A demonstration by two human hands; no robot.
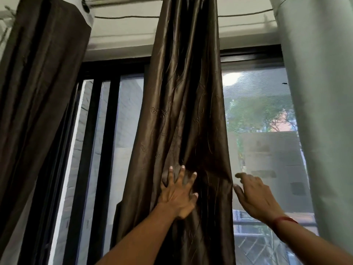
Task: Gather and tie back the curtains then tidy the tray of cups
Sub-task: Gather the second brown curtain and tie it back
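Currently nothing is gripped. Our left hand point(178, 196) lies flat on the brown curtain point(183, 102), fingers straight and spread, pressing the cloth and not holding it. Our right hand point(256, 196) is just beside that curtain's right edge, fingers loosely extended around nothing; it's blurred, so we can't tell if the thumb touches the hem. The curtain hangs bunched from the middle of the rod point(122, 0), with a darker curtain point(38, 83) at the rod's left end and a pale grey one point(321, 92) at the far right, all loose, none tied. We see no tie-back, and the tray of cups is out of view. Risks as we judge them: the cloth looks satiny, so a flat palm will probably slide and the folds will spill out when we close on them. If the right hand catches only the hem, we gather half the width and the rest sags over the window point(257, 121). Pulling down instead of sideways loads the rod and its bracket, and the thin cord point(126, 16) strung nearby could snag. With both hands on the bundle, we have none free for a tie. The gathering looks barely begun.
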